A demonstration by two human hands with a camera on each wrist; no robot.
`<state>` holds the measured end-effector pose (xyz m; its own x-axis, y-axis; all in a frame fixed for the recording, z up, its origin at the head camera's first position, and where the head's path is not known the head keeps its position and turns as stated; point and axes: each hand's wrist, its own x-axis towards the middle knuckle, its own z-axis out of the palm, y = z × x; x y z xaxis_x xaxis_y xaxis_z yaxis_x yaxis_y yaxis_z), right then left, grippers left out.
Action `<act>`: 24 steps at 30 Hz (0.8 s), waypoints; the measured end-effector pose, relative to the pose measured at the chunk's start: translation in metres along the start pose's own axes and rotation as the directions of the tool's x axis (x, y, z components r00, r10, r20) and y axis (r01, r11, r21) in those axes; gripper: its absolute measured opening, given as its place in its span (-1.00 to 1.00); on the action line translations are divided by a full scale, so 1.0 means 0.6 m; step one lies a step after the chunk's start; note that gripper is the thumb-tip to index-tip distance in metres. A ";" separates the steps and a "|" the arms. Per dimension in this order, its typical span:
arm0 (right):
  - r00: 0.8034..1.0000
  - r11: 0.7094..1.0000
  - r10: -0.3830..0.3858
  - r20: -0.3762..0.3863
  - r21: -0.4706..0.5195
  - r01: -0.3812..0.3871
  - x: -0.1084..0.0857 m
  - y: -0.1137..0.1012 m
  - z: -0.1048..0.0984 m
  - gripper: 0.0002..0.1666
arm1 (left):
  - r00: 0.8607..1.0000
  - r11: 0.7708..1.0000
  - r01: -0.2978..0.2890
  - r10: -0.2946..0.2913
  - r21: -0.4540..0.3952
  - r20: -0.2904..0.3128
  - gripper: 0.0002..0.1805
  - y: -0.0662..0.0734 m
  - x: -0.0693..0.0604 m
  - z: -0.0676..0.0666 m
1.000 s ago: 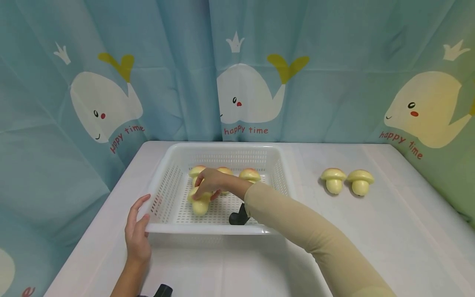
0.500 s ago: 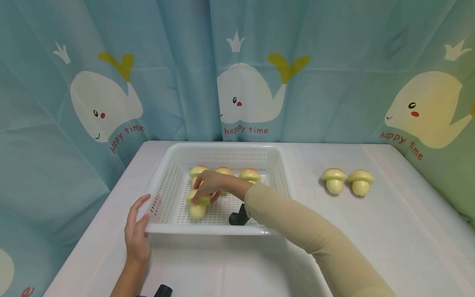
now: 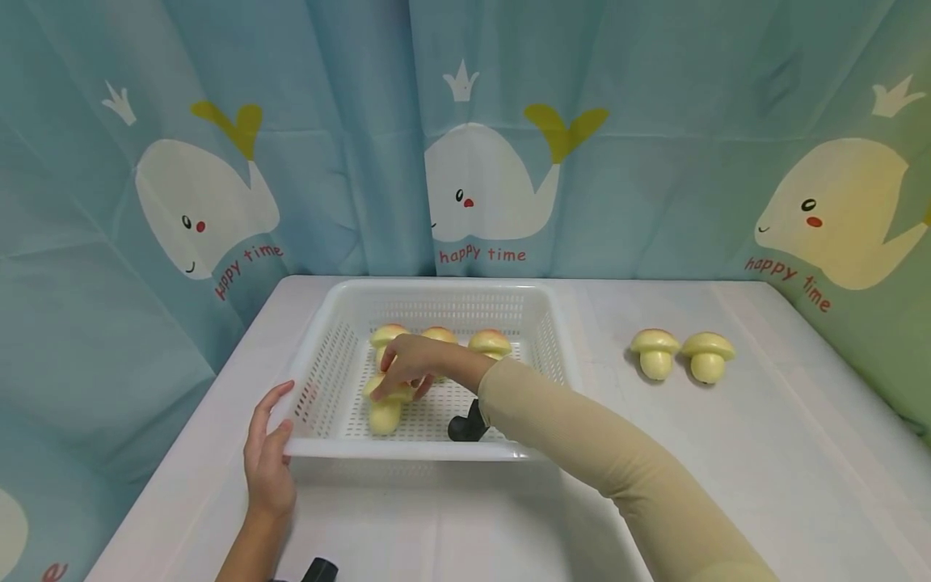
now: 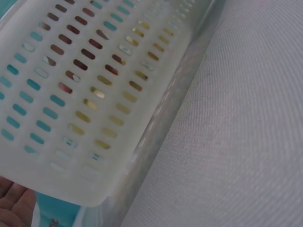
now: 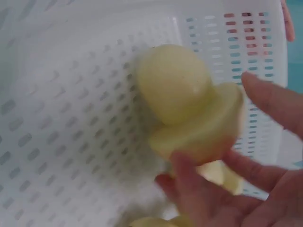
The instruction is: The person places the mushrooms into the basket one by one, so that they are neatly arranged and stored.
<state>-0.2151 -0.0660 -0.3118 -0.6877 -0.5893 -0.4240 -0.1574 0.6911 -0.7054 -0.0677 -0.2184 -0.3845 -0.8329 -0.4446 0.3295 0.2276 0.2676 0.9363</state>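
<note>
The pale yellow toy mushroom (image 3: 385, 416) in the right hand (image 3: 414, 360) is inside the white perforated plastic basket (image 3: 422, 449), toward its near left part; whether its stem bears on the basket's floor I cannot tell. The right thumb and fingers are curved round its cap. That cap looks smooth and rounded, so an uneven hold could let it twist out and roll. A backward swing of the hand could knock the rear-left mushroom (image 3: 388, 333), just behind it in the basket. The black wrist fitting (image 3: 469, 428) hangs low inside the basket's near wall and might snag the rim. The left hand (image 3: 269, 469) touches the basket's near left corner, fingers lightly bent and apart; so light a contact may not stop the basket sliding if bumped.

The held piece has a fat, blunt stem and a thick cap blushed red on top. The basket is slotted, with sloping walls and a rolled rim. To its right, two matching mushrooms (image 3: 680, 354) stand side by side on the finely woven white tablecloth (image 3: 691, 469). Behind the basket hangs a softly creased blue whale-print curtain (image 3: 364, 186).
</note>
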 end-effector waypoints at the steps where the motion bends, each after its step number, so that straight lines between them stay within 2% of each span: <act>1: 1.000 1.000 0.000 -0.015 -0.020 0.000 -0.002 -0.001 -0.003 -0.48 | 1.000 1.000 0.001 -0.001 -0.001 0.000 -0.50 0.000 0.000 0.000; 5: 0.995 0.999 -0.024 -0.097 -0.050 0.019 -0.016 -0.011 -0.025 -0.39 | 1.000 1.000 0.002 -0.002 -0.008 -0.003 -0.50 0.000 0.000 0.000; 8: 0.989 0.998 -0.059 -0.139 -0.007 0.059 -0.031 -0.015 -0.047 -0.41 | 1.000 1.000 0.002 -0.002 -0.022 -0.001 -0.50 -0.001 0.001 0.000; 13: 0.979 0.991 -0.123 -0.161 0.042 0.131 -0.058 -0.010 -0.080 -0.44 | 1.000 1.000 0.004 -0.004 -0.020 0.005 -0.50 0.001 0.001 0.001; 24: 0.973 0.990 -0.122 -0.198 0.046 0.134 -0.088 0.019 -0.118 -0.52 | 1.000 0.998 0.025 -0.025 -0.057 0.011 -0.51 -0.002 0.003 0.000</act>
<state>-0.2309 0.0028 -0.2570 -0.7896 -0.5751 -0.2139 -0.2152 0.5860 -0.7812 -0.0694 -0.2193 -0.3849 -0.8439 -0.4414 0.3050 0.2348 0.2072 0.9497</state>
